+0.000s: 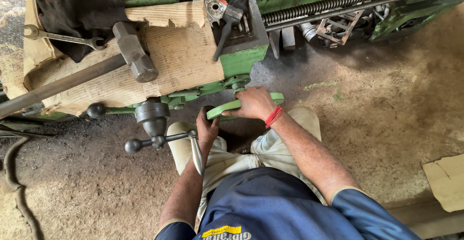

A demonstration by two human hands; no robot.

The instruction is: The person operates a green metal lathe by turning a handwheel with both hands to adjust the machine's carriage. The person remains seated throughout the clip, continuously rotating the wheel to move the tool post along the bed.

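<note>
Both hands are working on 1 green handwheel (241,105) at centre frame, just under the front of the green machine (246,59). The right hand (253,104) is lying over the top of the rim with fingers curled closed around it, a red thread band (273,116) sitting at the wrist. The left hand (208,128) is closing on the rim's lower-left end (fingertips hidden behind it, so grip depth is hard to read). The wheel is showing nearly edge-on, its long axis running lower left to upper right; the right hand is sitting on the middle of the visible rim, the left at its end, both touching. The rim is looking flat, painted light green, partly covered by the hands.

Left of the left hand, a crank lever (159,136) with a ball knob and a shiny handle is sticking out, close but apart. In the upper left a sledgehammer (133,51) is resting on cardboard (183,56), with a spanner (63,38) beside it and a smaller hammer (227,20) further right. The floor (386,100) is looking dusty.
</note>
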